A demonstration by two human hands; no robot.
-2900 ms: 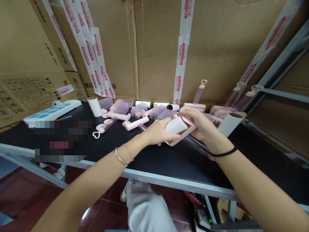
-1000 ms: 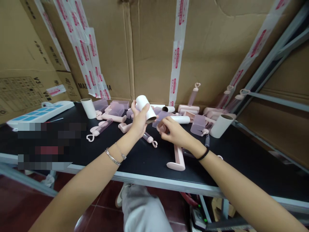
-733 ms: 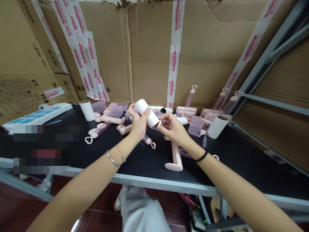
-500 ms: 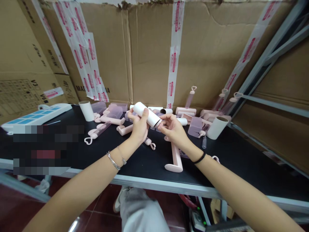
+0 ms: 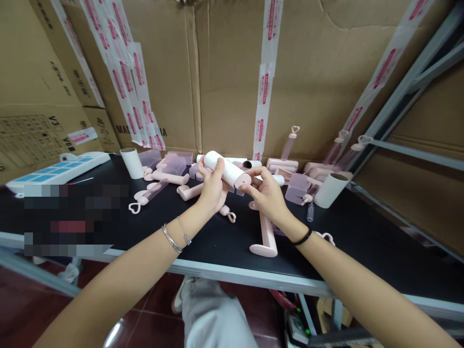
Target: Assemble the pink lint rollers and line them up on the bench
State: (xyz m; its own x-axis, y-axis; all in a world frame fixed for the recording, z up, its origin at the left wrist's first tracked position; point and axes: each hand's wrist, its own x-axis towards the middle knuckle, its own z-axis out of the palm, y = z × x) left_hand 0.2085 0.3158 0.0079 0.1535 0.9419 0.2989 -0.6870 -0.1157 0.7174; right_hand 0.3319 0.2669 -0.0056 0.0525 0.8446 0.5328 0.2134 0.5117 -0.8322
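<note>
My left hand [image 5: 213, 187] is closed around a white lint roller roll [image 5: 225, 170], held tilted above the black tabletop. A round pale pink end cap [image 5: 242, 181] sits in the roll's near right end. The fingertips of my right hand [image 5: 266, 189] pinch the edge of this cap. Below my right hand lies a pink lint roller handle [image 5: 267, 234] with a flat oval end. A small pink piece with a loop [image 5: 228, 213] rests on the table below my left hand.
White tubes stand at the left [image 5: 131, 163] and right [image 5: 330, 190]. Behind my hands lie several pink handles and translucent pink covers [image 5: 296, 188]. A white power strip [image 5: 60, 171] is at far left. Cardboard [image 5: 224, 82] walls the back; a metal frame [image 5: 402, 101] rises at right.
The pink cap was at an angle with a dark gap at the roll's end; now it sits flush and its face shows. The camera view has shifted slightly.
</note>
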